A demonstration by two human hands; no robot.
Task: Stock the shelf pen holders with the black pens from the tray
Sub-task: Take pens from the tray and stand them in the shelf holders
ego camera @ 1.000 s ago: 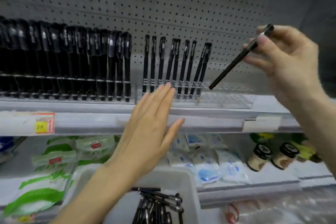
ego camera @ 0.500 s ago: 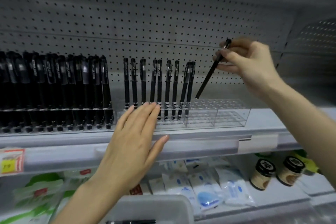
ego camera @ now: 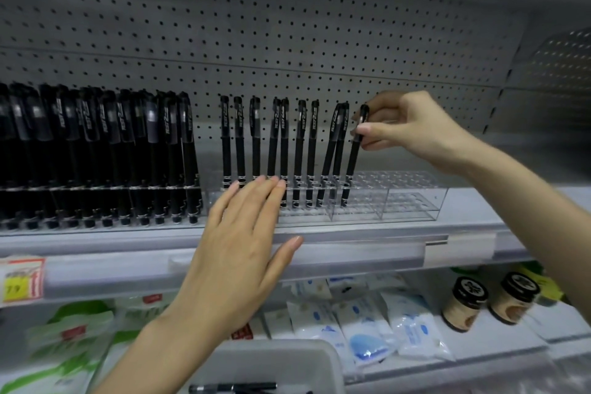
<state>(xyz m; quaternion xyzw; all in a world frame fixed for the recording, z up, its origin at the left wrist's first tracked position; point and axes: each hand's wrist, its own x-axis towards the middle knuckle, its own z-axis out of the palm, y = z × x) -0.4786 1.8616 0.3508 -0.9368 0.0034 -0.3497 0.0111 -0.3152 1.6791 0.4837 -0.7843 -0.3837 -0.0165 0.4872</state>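
From the head camera we see a grey perforated metal back wall [ego camera: 287, 25] above a pale shelf [ego camera: 351, 246] with a smooth plastic rail along its front.

At the left of the frame a pen holder [ego camera: 96, 201] is packed tight with glossy black pens. White lettering runs along their clips, too blurred for us to read.

At centre stands a clear acrylic holder [ego camera: 412, 198], box-shaped, its top drilled with round holes. A row of pens [ego camera: 299, 150] stands in its left part, some leaning.

The right hand [ego camera: 412, 125] pinches the cap end of a black pen [ego camera: 353, 157] between thumb and curled fingers. The pen tilts, its lower end in a hole just right of the row.

The left hand [ego camera: 243, 249] is flat, fingers straight and together, holding nothing. Its fingertips lie at the clear holder's front and its thumb tip at the rail.

At far left, a red-edged price label [ego camera: 20, 280] has a yellow patch reading "79".

On the lower shelf we see green-and-white packets [ego camera: 70, 345], soft white pouches with blue print [ego camera: 364, 329] and two dark-lidded jars [ego camera: 463, 304].

At the bottom edge, a grey plastic tray [ego camera: 287, 358] holds a loose pen [ego camera: 233, 388] lying flat.
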